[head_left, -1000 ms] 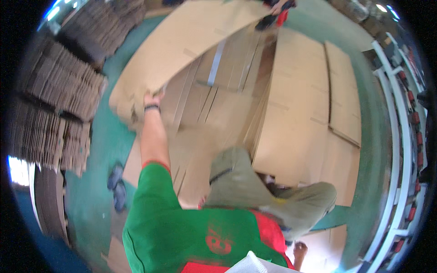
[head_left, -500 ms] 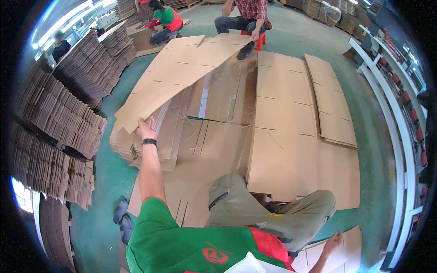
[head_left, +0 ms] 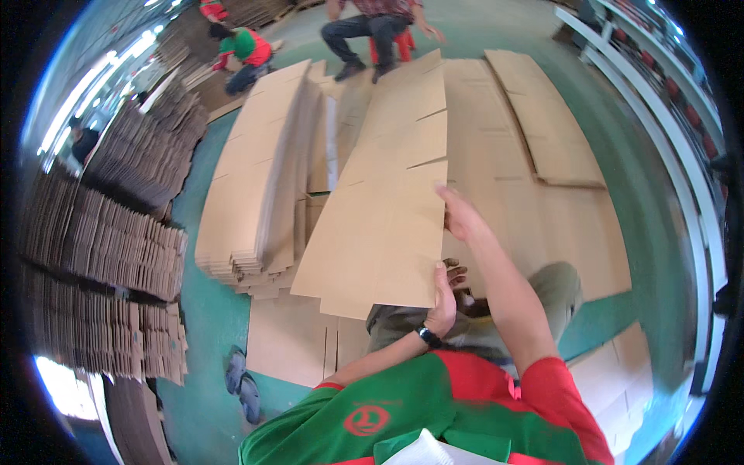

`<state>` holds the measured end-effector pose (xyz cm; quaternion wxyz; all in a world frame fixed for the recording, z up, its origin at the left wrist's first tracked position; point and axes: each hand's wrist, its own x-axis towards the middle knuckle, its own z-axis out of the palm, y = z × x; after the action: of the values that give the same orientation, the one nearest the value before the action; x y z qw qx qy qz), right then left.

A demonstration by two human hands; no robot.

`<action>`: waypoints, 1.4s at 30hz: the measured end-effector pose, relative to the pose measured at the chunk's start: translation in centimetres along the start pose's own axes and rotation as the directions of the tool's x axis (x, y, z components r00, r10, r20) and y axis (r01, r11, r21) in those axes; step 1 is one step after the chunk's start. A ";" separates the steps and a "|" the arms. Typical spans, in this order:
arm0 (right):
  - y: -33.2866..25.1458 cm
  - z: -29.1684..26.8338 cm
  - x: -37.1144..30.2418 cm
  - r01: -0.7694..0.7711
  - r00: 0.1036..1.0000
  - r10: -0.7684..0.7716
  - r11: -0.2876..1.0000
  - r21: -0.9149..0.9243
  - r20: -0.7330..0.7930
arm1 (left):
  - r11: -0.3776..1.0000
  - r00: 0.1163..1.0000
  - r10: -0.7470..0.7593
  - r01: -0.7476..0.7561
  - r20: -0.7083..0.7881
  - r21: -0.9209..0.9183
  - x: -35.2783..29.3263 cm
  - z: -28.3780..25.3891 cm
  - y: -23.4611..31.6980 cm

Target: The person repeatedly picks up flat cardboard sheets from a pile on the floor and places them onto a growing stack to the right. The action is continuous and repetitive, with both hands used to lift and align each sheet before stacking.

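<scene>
A long slotted cardboard sheet (head_left: 380, 225) stands tilted in front of me, its right edge raised. Near its lower right corner my left hand (head_left: 443, 298) grips that edge, the thumb on the face and the other fingers behind. Farther up the same edge, my right hand (head_left: 459, 215) is closed on the cardboard, somewhat blurred, its fingers partly hidden. To the left lies a pile of similar cardboard sheets (head_left: 248, 178). Another layer of flat cardboard (head_left: 504, 209) spreads under and to the right of the held sheet.
A narrower cardboard stack (head_left: 550, 124) rests at the right. A seated person (head_left: 372, 35) on a red stool faces the far end. Tall cardboard stacks (head_left: 101, 232) line the left, a white metal frame (head_left: 643, 132) the right. Grey shoes (head_left: 244, 384) lie on the green floor.
The sheet has swung from above the left pile to the middle. My right hand has come up from the lower right onto its edge. The seated person's hand no longer holds its far end.
</scene>
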<state>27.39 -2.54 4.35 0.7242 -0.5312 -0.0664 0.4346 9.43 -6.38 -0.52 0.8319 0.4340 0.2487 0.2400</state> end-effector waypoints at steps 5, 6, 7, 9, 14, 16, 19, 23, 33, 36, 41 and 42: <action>-0.1 -6.8 3.8 -0.010 0.923 -0.099 0.960 -0.281 -0.372 | 0.643 0.875 -0.014 -0.363 0.484 0.674 -1.5 -0.8 -1.4; -2.0 -9.8 3.7 -0.089 0.922 -0.078 0.911 -0.403 -0.380 | 0.640 0.863 -0.154 -0.284 0.481 0.714 -1.6 -0.9 -1.1; -4.3 -13.0 3.1 -0.170 0.920 -0.053 0.840 -0.516 -0.389 | 0.654 0.804 -0.211 -0.307 0.556 0.691 -2.6 -0.7 -0.9; -7.9 -18.3 0.3 -0.041 0.940 -0.157 0.829 -0.558 -0.302 | 0.751 0.684 -0.155 -0.387 0.713 0.535 -4.7 0.1 -0.6; -16.3 -23.4 -8.9 0.006 0.935 -0.194 0.846 -0.533 -0.298 | 0.605 0.254 -0.679 -0.338 0.689 0.721 -5.9 1.3 0.3; -18.8 -23.6 -13.6 0.096 0.892 -0.325 0.814 -0.573 -0.313 | 0.626 0.248 -0.649 -0.362 0.719 0.690 -5.8 1.3 0.2; -23.6 -23.9 -21.7 0.194 0.866 -0.440 0.735 -0.649 -0.239 | 0.610 0.221 -0.713 -0.271 0.665 0.744 -5.5 1.5 -0.2; -28.2 -24.8 -33.2 0.234 0.754 -0.538 0.757 -0.611 -0.378 | 0.717 0.201 -0.679 -0.029 0.706 0.697 -4.8 2.2 -0.9; -22.5 -27.2 -63.2 0.014 0.341 -0.586 0.785 -0.619 -0.735 | 0.743 0.372 -0.658 0.176 0.655 0.646 -0.8 2.9 -1.3; -13.8 -27.1 -70.4 -0.330 0.122 -0.622 0.710 -0.622 -0.774 | 0.750 0.542 -0.591 0.097 0.597 0.654 1.6 2.7 -1.4; 4.6 -25.6 -78.8 -0.408 -0.089 -0.472 0.821 -0.400 -0.877 | 0.768 0.666 -0.541 0.144 0.513 0.624 7.0 1.5 -0.4; 8.3 -25.0 -79.8 -0.422 -0.138 -0.414 0.847 -0.324 -0.900 | 0.761 0.687 -0.535 0.140 0.492 0.633 8.1 1.2 0.1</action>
<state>-12.29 -75.72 16.04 0.3325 -0.8448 0.3884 -0.1580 16.30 -2.04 -1.51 0.7340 0.6517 0.0824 -0.1724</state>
